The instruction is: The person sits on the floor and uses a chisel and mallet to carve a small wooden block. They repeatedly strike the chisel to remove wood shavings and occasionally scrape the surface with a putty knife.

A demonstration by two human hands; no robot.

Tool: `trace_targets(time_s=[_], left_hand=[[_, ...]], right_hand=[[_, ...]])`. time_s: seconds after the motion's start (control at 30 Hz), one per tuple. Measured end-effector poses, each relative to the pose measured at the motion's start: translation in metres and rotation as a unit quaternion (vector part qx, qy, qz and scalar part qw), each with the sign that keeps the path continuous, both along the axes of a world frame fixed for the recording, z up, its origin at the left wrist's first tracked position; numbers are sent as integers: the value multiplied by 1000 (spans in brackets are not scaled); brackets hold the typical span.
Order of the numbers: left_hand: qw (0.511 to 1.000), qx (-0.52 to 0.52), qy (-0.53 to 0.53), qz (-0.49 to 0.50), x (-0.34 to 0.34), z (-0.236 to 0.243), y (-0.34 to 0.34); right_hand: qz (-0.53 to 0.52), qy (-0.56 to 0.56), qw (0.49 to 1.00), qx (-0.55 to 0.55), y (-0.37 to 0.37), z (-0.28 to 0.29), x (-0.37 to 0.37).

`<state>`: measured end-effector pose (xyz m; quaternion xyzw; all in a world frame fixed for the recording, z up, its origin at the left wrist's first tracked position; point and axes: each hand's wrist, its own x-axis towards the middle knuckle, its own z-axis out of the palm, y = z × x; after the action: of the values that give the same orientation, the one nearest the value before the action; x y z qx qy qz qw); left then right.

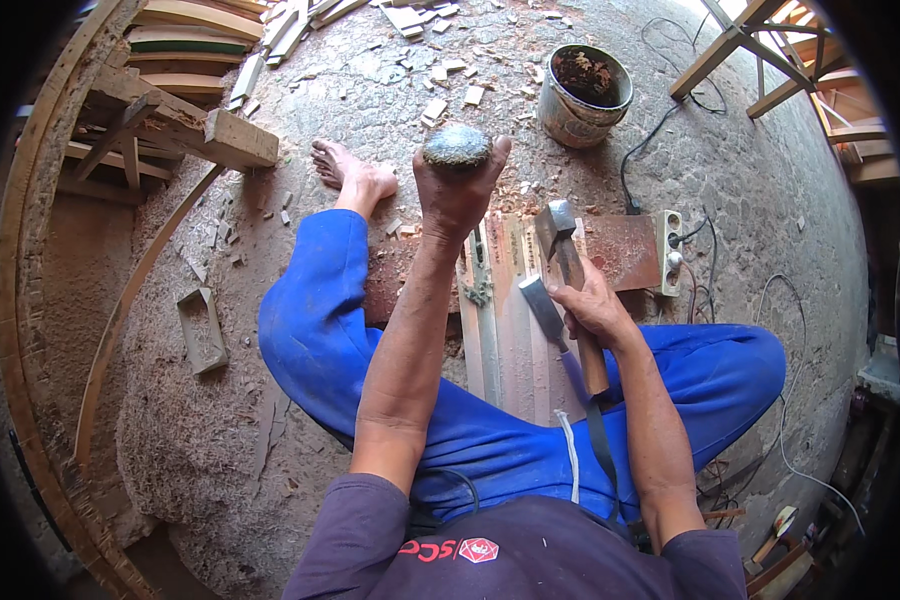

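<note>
My left hand (pixel 455 195) is raised in front of me, closed around a grey, speckled object with a rounded end (pixel 457 146); its kind is unclear. On the right, my right hand (pixel 598 303) grips a hammer (pixel 592 360) with a steel head and wooden handle, head pointing away from me. Beside it a chisel (pixel 545 310) with a broad metal blade and purple handle lies against the fingers, apparently held in the same hand. Beneath the tools, pale wooden strips (pixel 510 345) lie between my legs, their far ends over a reddish-brown board (pixel 620 245).
A dirty bucket (pixel 582 100) stands beyond the board. A white power strip (pixel 669 250) with cables sits at the board's right end. Wood offcuts (pixel 435 108) and shavings litter the floor. Curved wooden frames rise at left, a small rectangular frame (pixel 201 331) below them.
</note>
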<state>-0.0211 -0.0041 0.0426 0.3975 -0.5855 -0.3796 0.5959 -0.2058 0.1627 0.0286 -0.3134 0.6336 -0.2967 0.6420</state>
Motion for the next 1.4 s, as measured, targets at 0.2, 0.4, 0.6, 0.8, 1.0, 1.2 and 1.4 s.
trace_targets(time_s=[0.2,0.4,0.6,0.8,1.0,1.2,1.4], left_hand=[[1000,2,-14,9,3,-4,-3],[998,53,-15,-38,17,-7,-10],[989,97,101,-54,27,0,-4],[996,6,-88,13,10,-6,3],[965,-123,-214,88,19,-26,3],[997,-48,-37,48,33,-19,8],[994,57,85,-29,36,0,14]], right_hand=[[-2,-4,1000,-8,0,1,2],[-10,17,1000,7,1,-6,-1],[-31,7,999,5,2,-8,-3],[-34,-16,999,1,0,-3,-1],[-35,-26,998,-50,-2,13,1],[-56,-43,988,-136,-8,61,7],[-68,-65,985,-145,-2,62,7]])
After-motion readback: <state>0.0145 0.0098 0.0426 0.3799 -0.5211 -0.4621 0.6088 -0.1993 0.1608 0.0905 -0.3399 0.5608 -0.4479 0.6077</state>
